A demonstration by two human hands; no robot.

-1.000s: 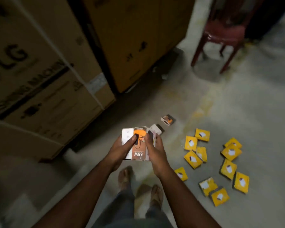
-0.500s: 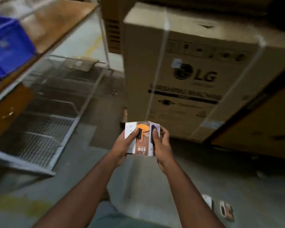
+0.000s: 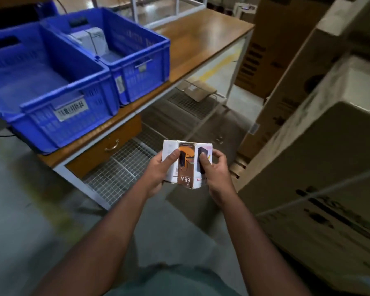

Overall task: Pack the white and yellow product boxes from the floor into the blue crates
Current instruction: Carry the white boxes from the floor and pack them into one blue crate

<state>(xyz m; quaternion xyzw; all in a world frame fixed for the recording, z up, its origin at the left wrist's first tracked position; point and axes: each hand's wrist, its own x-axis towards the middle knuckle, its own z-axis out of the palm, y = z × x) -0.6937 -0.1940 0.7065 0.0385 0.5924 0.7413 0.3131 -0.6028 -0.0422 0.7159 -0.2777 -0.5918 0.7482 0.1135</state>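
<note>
I hold a row of small product boxes (image 3: 187, 167), white and orange with "65W" printed on one, in front of me at waist height. My left hand (image 3: 160, 170) grips the left end with the thumb on top. My right hand (image 3: 215, 171) grips the right end, thumb pressed on the front. Two blue crates stand on a wooden table to my upper left: the near crate (image 3: 49, 99) shows a bare bottom, the far crate (image 3: 137, 60) holds a pale wrapped box (image 3: 90, 39).
The wooden table (image 3: 201, 37) has a drawer and a wire mesh shelf (image 3: 120, 167) beneath it. Tall cardboard cartons (image 3: 320, 167) stand close on my right. Grey concrete floor lies between table and cartons.
My view has swung left from the yellow boxes on the floor, past the cartons, to the table with the blue crates. Both hands keep the same hold on the boxes.
</note>
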